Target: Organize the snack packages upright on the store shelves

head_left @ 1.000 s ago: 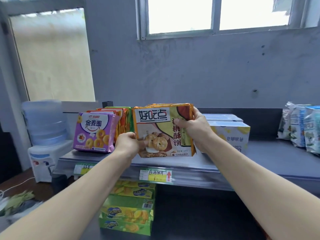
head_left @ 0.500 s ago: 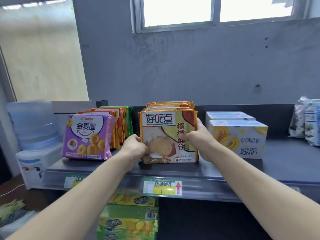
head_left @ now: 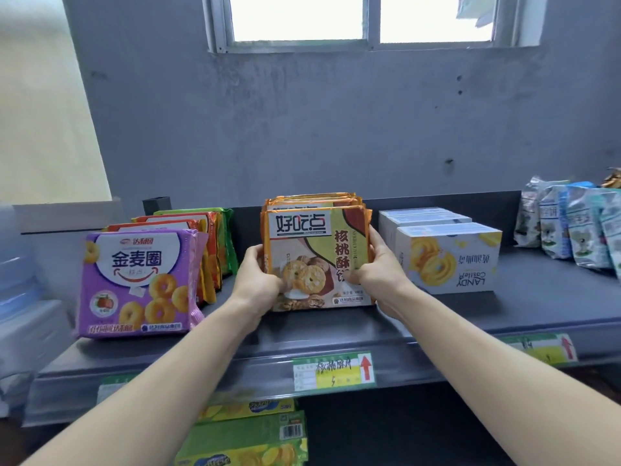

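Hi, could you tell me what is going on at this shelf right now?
A person is tidying biscuit packs on the shelf. The left hand and right hand grip the sides of the front orange pack, standing upright on the shelf against more orange packs. A purple pack stands to its left, a white box to its right.

A bare grey plastered wall [head_left: 336, 136] rises beyond the hands, with a metal-framed window [head_left: 371, 21] high above them. Far to their left stand a pale blue water bottle on a white dispenser [head_left: 20, 290] and a cream-coloured panel [head_left: 43, 105]. A small black box [head_left: 156, 206] sits up-left of them.
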Demonstrator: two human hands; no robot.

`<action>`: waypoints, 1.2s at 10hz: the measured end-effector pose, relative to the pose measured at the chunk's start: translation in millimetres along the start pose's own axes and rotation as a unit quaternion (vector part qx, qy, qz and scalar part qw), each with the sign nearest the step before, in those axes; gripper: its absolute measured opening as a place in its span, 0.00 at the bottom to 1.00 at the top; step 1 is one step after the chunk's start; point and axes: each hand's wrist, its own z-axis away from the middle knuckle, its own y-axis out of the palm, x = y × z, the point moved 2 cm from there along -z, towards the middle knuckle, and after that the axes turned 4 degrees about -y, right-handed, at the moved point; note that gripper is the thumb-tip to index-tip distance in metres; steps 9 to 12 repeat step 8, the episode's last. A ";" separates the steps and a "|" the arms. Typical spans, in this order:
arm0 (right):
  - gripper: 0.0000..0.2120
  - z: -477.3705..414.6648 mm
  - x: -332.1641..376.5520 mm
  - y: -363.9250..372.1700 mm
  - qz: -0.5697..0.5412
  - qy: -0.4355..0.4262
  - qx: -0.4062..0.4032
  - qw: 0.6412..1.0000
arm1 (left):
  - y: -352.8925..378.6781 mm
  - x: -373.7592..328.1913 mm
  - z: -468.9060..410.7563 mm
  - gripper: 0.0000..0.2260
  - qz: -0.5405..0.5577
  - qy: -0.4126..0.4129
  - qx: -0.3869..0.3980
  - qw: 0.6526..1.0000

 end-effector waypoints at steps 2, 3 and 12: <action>0.39 -2.1 -6.6 5.2 0.035 -0.004 -0.026 0.999 | 4.1 8.0 -5.3 0.25 -0.012 0.020 -0.014 1.000; 0.31 -2.2 -7.9 3.4 0.068 0.004 -0.044 0.997 | 2.9 7.2 -5.0 0.25 -0.023 0.034 -0.028 0.999; 0.32 10.9 9.2 -0.4 0.162 -0.058 -0.100 0.980 | -1.0 -8.6 16.6 0.24 -0.042 0.041 -0.059 0.997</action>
